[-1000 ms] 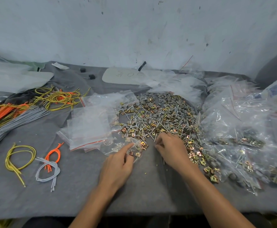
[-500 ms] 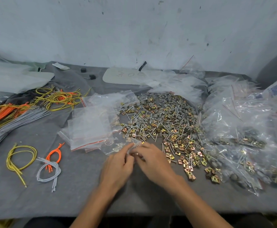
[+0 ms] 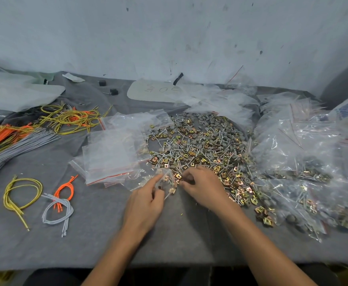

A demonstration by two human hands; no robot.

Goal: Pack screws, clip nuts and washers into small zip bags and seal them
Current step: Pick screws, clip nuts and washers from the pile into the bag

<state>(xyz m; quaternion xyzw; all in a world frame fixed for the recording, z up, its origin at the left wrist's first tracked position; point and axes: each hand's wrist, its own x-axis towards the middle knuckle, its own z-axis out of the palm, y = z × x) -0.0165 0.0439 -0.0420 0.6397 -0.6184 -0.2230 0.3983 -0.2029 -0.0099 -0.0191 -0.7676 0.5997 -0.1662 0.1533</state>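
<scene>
A big loose pile of screws, gold clip nuts and grey washers [image 3: 200, 145] covers the middle of the grey cloth. My left hand [image 3: 146, 201] pinches a small clear zip bag [image 3: 165, 180] at the pile's near edge; a few clip nuts show inside it. My right hand [image 3: 204, 185] is right beside the bag's mouth with fingers curled, pinching small hardware that is mostly hidden under the fingertips. A stack of empty zip bags [image 3: 115, 155] with red seal strips lies just left of the pile.
Filled bags [image 3: 305, 174] are heaped on the right. Bundles of yellow, orange and grey cords [image 3: 16, 139] lie at the left, with small loops [image 3: 45, 201] nearer me. The table's front edge [image 3: 169, 263] runs below my forearms. A white wall stands behind.
My right hand came left from the pile to the bag's mouth and stays there. My left hand has lifted the bag's edge slightly.
</scene>
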